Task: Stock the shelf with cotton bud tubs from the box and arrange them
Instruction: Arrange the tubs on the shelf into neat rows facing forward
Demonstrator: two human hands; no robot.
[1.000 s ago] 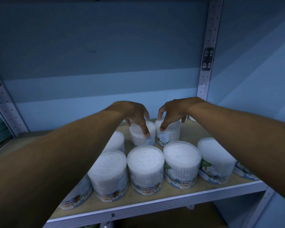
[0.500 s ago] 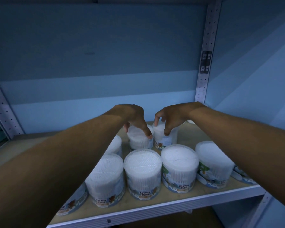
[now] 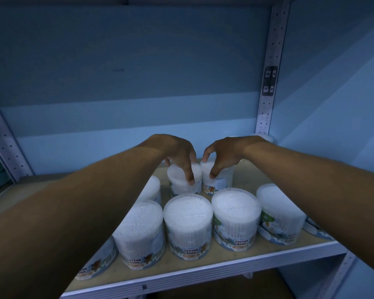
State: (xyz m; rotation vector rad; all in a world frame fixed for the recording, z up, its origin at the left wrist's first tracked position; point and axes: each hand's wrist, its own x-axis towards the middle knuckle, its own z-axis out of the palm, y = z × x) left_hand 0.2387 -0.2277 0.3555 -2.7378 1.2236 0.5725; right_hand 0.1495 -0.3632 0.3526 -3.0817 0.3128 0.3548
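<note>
Gripping is noted on two rear tubs: left hand point(image 3: 177, 154) has fingers point(image 3: 190, 179) curled over the lid and front wall of the left rear tub point(image 3: 181, 184); right hand point(image 3: 222, 156) is curled likewise round the right rear tub point(image 3: 219, 182), thumb at front, other digits behind. Both tubs stand upright on the shelf point(image 3: 268, 247), touching or nearly so, approx. 12 o'clock of the front row. Front row tubs point(image 3: 188, 225) are set side by side along the shelf edge at 6 o'clock, labels outward. Box not in view. Handling, as judged: tubs are prob. light, rigid clear plastic w/ smooth, somewhat slippery walls; lids may pop if squeezed hard. Hold is best taken across the top rim, fingers down opposite sides. Knocking neighbouring tubs is the main risk.
</note>
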